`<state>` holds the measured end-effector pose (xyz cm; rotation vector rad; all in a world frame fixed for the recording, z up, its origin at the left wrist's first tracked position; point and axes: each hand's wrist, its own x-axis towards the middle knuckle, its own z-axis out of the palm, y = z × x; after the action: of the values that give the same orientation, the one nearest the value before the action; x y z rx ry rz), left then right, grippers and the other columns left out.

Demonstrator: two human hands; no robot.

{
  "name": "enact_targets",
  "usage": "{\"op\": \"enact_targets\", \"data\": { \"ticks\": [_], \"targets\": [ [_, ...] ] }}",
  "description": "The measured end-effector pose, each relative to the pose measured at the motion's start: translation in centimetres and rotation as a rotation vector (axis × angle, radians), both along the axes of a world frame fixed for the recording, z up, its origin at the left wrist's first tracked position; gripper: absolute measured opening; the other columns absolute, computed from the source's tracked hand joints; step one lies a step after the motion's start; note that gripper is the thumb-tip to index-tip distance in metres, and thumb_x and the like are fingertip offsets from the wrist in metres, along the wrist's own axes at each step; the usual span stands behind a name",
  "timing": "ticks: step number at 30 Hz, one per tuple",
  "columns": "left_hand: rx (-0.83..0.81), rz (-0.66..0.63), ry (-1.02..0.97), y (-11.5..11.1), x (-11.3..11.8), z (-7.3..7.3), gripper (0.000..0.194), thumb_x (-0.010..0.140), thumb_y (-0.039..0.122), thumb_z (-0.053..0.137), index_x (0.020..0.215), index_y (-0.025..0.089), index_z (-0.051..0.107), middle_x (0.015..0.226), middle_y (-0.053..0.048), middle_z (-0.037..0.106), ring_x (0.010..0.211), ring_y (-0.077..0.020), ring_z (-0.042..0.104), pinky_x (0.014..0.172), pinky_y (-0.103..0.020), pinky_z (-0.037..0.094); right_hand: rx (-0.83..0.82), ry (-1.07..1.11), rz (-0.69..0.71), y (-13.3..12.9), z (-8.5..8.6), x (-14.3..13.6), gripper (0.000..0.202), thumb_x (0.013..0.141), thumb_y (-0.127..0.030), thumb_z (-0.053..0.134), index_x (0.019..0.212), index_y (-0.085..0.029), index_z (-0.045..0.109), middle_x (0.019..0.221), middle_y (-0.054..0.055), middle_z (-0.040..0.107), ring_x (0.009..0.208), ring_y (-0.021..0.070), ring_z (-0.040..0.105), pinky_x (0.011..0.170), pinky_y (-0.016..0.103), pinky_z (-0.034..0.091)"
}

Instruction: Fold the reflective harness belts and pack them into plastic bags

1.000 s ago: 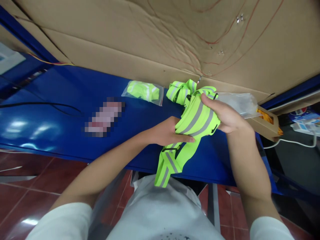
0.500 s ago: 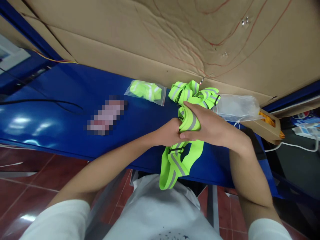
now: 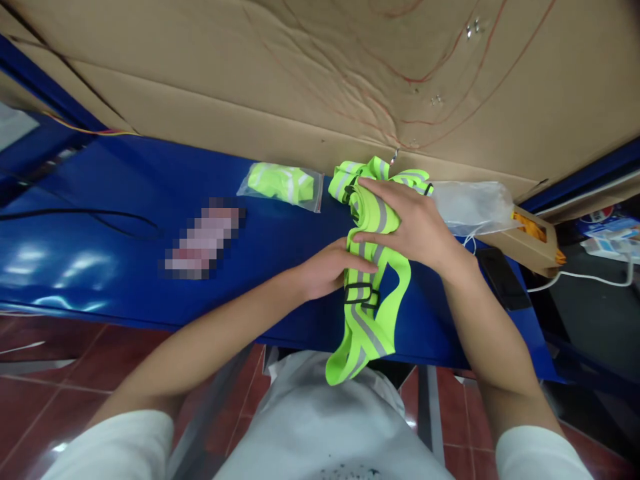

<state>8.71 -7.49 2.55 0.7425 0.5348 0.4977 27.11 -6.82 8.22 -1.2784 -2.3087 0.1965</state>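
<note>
A neon-yellow reflective strap (image 3: pixel 374 208) with a grey stripe is partly rolled up at the middle of the blue table. My right hand (image 3: pixel 413 217) is closed round the roll, thumb and fingers on either side. Just below it, my left hand (image 3: pixel 330 268) pinches the flat part of the strap, its fingertips lying across the band. Black buckles (image 3: pixel 361 293) sit on the strap beneath my left hand. The loose end loops down over the table's front edge. More neon strap (image 3: pixel 345 175) lies bunched behind the roll, partly hidden by my right hand.
A zip bag (image 3: pixel 283 185) with folded neon strap lies left of the pile. A pixelated item (image 3: pixel 205 239) is farther left. On the right are a clear plastic bag (image 3: pixel 473 207), a black phone (image 3: pixel 501 277) and an open cardboard box (image 3: pixel 537 243). Cardboard with red wires rises behind.
My left hand has shifted from the roll's side down onto the flat strap. My right hand has moved slightly up with the roll, its fingers more extended. The hanging strap lies straighter.
</note>
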Motion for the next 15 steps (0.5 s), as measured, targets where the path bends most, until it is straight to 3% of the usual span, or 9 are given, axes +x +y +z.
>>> {"op": "enact_targets", "data": {
  "ticks": [2, 6, 8, 10, 15],
  "targets": [
    [0.117, 0.009, 0.050, 1.0, -0.5, 0.0, 0.039, 0.061, 0.016, 0.085, 0.098, 0.015, 0.076, 0.096, -0.005, 0.079, 0.090, -0.0228, 0.073, 0.086, -0.034, 0.056, 0.038, -0.032, 0.017, 0.2, 0.0, 0.5, 0.086, 0.083, -0.056, 0.082, 0.157, -0.029, 0.048, 0.157, 0.008, 0.056, 0.148, 0.0389, 0.049, 0.126, 0.057, 0.036],
    [0.610, 0.205, 0.285, 2.5, -1.2, 0.1, 0.023, 0.072, 0.027, 0.083, 0.089, 0.016, 0.073, 0.086, 0.001, 0.071, 0.086, -0.0175, 0.066, 0.081, -0.029, 0.048, 0.101, -0.075, 0.008, 0.6, -0.2, 1.6, 0.088, 0.086, -0.057, 0.078, 0.162, -0.031, 0.041, 0.162, 0.009, 0.050, 0.152, 0.0410, 0.042, 0.127, 0.063, 0.031],
    [0.675, 0.186, 0.318, 2.5, -1.2, 0.3, 0.025, 0.074, 0.032, 0.085, 0.088, 0.015, 0.072, 0.081, 0.002, 0.069, 0.081, -0.0163, 0.064, 0.077, -0.028, 0.046, 0.128, -0.084, 0.006, 0.7, -0.4, 1.9, 0.088, 0.088, -0.058, 0.075, 0.163, -0.033, 0.037, 0.163, 0.008, 0.048, 0.152, 0.0407, 0.041, 0.127, 0.064, 0.031],
    [0.555, 0.128, 0.239, 2.1, -1.1, 0.5, 0.031, 0.071, 0.032, 0.088, 0.093, 0.015, 0.075, 0.085, 0.001, 0.073, 0.084, -0.0174, 0.067, 0.081, -0.029, 0.049, 0.159, -0.090, 0.017, 0.7, -0.7, 2.2, 0.089, 0.089, -0.060, 0.073, 0.165, -0.036, 0.032, 0.164, 0.007, 0.046, 0.152, 0.0396, 0.041, 0.127, 0.061, 0.032],
    [0.036, -0.023, -0.007, 0.8, -0.4, 0.2, 0.042, 0.066, 0.025, 0.093, 0.104, 0.016, 0.077, 0.101, -0.007, 0.081, 0.097, -0.0244, 0.075, 0.093, -0.037, 0.056, 0.266, -0.114, 0.041, 0.3, -1.0, 2.0, 0.094, 0.092, -0.064, 0.066, 0.168, -0.041, 0.016, 0.166, 0.003, 0.043, 0.152, 0.0348, 0.042, 0.127, 0.052, 0.034]
  ]
}}
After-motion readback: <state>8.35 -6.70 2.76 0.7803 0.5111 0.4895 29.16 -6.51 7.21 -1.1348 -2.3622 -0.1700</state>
